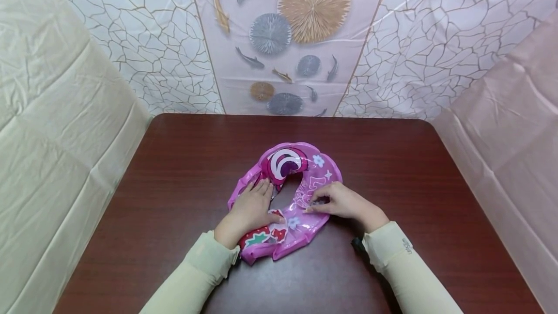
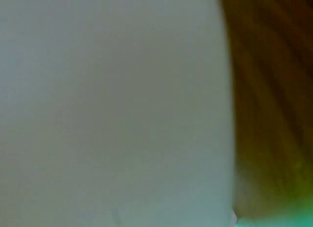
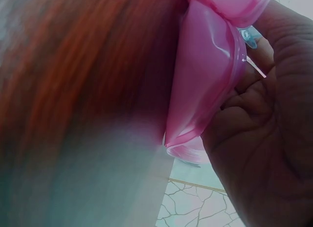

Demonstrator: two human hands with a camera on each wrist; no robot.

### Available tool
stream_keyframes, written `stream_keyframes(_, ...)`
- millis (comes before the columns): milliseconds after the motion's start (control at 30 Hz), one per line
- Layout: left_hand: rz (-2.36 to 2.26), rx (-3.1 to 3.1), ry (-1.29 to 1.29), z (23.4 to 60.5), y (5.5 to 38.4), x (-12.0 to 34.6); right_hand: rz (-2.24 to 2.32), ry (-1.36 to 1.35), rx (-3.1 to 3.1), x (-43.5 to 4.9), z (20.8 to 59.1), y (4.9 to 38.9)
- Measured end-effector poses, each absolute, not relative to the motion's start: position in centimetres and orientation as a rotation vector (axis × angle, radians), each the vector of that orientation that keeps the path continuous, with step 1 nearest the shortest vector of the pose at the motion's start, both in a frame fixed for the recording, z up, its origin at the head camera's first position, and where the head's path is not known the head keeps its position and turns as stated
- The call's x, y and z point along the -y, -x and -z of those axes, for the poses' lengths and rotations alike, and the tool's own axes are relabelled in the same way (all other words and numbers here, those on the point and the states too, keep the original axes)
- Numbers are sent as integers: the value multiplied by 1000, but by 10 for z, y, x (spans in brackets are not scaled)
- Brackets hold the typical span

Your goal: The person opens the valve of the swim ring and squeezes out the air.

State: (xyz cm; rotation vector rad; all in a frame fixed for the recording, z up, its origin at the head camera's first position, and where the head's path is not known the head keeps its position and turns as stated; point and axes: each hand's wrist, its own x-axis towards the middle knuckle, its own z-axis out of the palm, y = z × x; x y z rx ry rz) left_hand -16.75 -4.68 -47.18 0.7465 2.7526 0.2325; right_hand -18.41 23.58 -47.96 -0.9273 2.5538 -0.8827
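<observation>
A pink inflatable swim ring lies on the table, partly filled, with wrinkled seams and printed flowers, strawberries and a cartoon face. My left hand rests on its left side, fingers straight and spread over the print. On the right side, my right hand has thumb and fingers closed in a pinch at the ring's small clear valve. The right wrist view shows the ring's bulging pink edge beside the palm, with a clear valve piece near the fingers. A pale sleeve blocks most of the left wrist view.
The dark reddish-brown table extends around the ring on all sides. Behind it hangs a patterned cloth with fish and round motifs. Pale cloth walls flank the table left and right.
</observation>
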Motion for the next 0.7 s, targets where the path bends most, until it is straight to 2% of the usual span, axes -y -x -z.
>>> stream_keyframes(267, -307, -2733, -814, 471, 165, 46, 809, 1035, -2637, -236, 476, 176)
stream_keyframes(700, -283, -2756, -908, 467, 166, 50, 516, 1770, -3004, -225, 461, 164)
